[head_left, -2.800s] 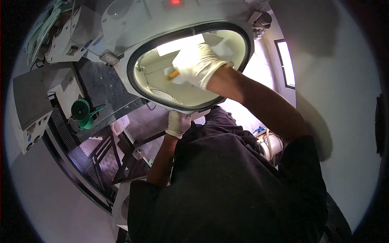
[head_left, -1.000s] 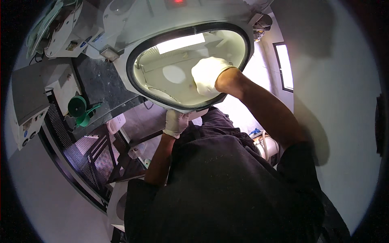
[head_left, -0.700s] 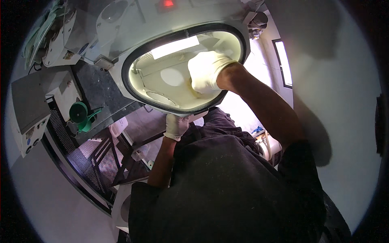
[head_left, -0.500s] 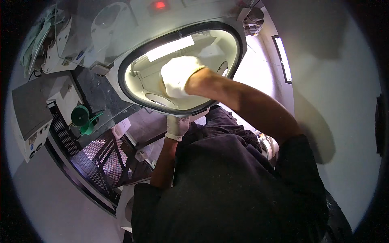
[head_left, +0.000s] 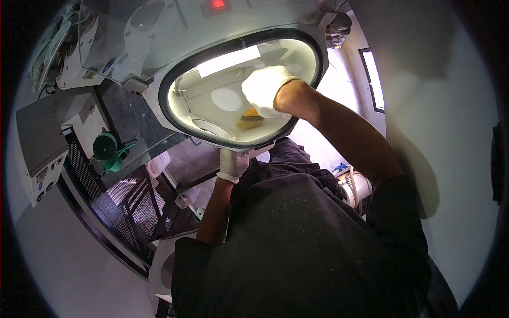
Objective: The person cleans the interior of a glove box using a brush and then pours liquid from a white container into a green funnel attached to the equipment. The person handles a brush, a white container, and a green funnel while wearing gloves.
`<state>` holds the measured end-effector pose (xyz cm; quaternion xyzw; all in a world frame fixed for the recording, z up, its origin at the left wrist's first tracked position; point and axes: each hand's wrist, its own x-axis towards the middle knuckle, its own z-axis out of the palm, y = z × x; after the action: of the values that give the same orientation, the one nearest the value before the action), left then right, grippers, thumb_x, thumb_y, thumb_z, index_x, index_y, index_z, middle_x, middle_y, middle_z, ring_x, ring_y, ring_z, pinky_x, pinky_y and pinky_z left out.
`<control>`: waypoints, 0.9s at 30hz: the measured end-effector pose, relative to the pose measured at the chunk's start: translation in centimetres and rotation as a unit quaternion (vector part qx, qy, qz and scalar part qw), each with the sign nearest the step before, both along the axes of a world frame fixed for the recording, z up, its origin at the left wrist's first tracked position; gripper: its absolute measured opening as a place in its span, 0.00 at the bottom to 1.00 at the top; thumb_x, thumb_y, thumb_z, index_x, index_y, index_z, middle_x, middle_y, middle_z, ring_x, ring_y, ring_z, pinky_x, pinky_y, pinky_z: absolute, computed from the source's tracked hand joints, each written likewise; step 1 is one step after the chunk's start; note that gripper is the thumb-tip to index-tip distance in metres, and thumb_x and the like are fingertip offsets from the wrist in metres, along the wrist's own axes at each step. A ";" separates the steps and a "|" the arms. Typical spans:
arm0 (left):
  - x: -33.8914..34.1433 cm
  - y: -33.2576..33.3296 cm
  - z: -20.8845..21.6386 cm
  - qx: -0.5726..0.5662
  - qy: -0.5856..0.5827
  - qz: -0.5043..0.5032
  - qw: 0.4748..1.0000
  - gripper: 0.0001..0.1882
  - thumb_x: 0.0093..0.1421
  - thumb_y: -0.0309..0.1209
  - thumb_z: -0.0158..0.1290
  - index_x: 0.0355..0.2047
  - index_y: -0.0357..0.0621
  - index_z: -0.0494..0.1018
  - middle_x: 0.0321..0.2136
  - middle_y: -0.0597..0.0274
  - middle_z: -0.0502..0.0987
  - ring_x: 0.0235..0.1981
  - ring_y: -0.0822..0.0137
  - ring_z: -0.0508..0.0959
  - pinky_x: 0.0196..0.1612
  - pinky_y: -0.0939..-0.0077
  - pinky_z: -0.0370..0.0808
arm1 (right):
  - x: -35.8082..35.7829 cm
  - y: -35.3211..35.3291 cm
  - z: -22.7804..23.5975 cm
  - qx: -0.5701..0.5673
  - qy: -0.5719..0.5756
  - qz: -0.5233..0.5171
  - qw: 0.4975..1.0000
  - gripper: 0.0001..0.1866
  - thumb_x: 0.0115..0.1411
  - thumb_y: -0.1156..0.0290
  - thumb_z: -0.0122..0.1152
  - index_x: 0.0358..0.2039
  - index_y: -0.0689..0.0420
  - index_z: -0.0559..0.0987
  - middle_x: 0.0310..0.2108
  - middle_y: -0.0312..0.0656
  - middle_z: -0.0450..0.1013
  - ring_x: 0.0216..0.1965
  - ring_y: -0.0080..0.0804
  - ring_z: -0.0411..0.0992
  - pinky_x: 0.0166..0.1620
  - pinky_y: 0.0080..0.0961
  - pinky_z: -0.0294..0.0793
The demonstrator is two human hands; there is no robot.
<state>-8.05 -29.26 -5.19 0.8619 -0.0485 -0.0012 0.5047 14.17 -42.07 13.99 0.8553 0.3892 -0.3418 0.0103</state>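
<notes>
My right hand (head_left: 268, 91), in a white glove, is inside a lit white cabinet through its oval opening, whose black rubber rim (head_left: 162, 94) surrounds my wrist area. Its fingers are closed round a brush (head_left: 250, 123) with an orange-yellow handle and pale bristles. The bristles point down toward the chamber's near wall, close to a round hole (head_left: 211, 127); whether they touch is hard to tell. Below the rim, my left hand (head_left: 233, 165), also gloved, reaches up against the underside of the cabinet (head_left: 154, 100). Its fingertips are hidden there.
Inside the chamber are a bright light panel (head_left: 229, 61) and a ribbed hose (head_left: 179, 82). A clear sheet (head_left: 106, 37) covers the cabinet top, near a glowing red switch (head_left: 216, 4). Left stand a green funnel-like cup (head_left: 105, 147) and a grey-white box (head_left: 40, 143). A wall (head_left: 440, 132) rises at right.
My right hand has moved right within the chamber, and the brush under it now shows. My left hand stays under the rim.
</notes>
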 end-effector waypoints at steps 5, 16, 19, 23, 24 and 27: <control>-0.3 -0.1 -0.8 -0.022 0.019 0.007 1.000 0.11 0.56 0.28 0.61 0.40 0.47 0.81 0.36 0.49 0.82 0.38 0.43 0.81 0.42 0.51 0.77 | 0.6 -1.0 2.3 0.056 -0.195 0.023 0.979 0.10 0.54 0.69 0.61 0.34 0.58 0.84 0.31 0.47 0.80 0.35 0.45 0.80 0.40 0.39 0.80; -0.5 -0.1 -1.3 -0.012 0.032 -0.003 0.999 0.11 0.55 0.27 0.60 0.40 0.46 0.81 0.37 0.49 0.82 0.39 0.42 0.81 0.42 0.51 0.76 | -1.6 1.9 -0.5 -0.078 -0.105 0.075 0.989 0.11 0.56 0.70 0.60 0.36 0.55 0.88 0.34 0.46 0.83 0.37 0.43 0.82 0.39 0.37 0.81; -0.2 -0.1 -0.6 -0.052 0.049 -0.003 0.997 0.12 0.55 0.27 0.59 0.41 0.45 0.81 0.38 0.48 0.82 0.40 0.41 0.81 0.43 0.50 0.76 | -1.7 2.2 -0.3 -0.056 -0.085 0.079 0.992 0.11 0.57 0.70 0.60 0.36 0.57 0.87 0.34 0.47 0.83 0.38 0.44 0.82 0.41 0.37 0.82; -0.5 -0.1 -1.8 -0.045 0.040 -0.003 0.998 0.13 0.56 0.27 0.60 0.43 0.44 0.80 0.38 0.47 0.82 0.41 0.41 0.80 0.43 0.50 0.76 | -1.5 2.2 0.5 -0.026 -0.067 0.060 0.996 0.11 0.55 0.71 0.62 0.37 0.58 0.87 0.34 0.48 0.82 0.38 0.45 0.82 0.41 0.38 0.82; -0.8 -0.1 -2.3 -0.035 0.039 -0.002 0.999 0.13 0.56 0.27 0.60 0.43 0.44 0.80 0.38 0.47 0.82 0.41 0.41 0.80 0.44 0.50 0.76 | -1.4 2.1 0.3 -0.022 -0.072 0.045 0.996 0.11 0.54 0.71 0.63 0.37 0.58 0.87 0.34 0.49 0.82 0.38 0.46 0.82 0.41 0.38 0.82; -0.8 0.0 -2.3 -0.023 0.042 -0.006 0.999 0.14 0.56 0.27 0.60 0.44 0.44 0.79 0.38 0.47 0.82 0.41 0.40 0.80 0.44 0.49 0.75 | -1.3 1.5 -0.1 -0.013 -0.088 0.015 0.996 0.10 0.53 0.72 0.65 0.35 0.59 0.86 0.34 0.51 0.82 0.38 0.47 0.82 0.42 0.38 0.82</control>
<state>-8.88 -29.27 -7.51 0.8490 -0.0327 -0.0391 0.5259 12.84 -40.61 13.92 0.8759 0.3949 -0.2704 0.0611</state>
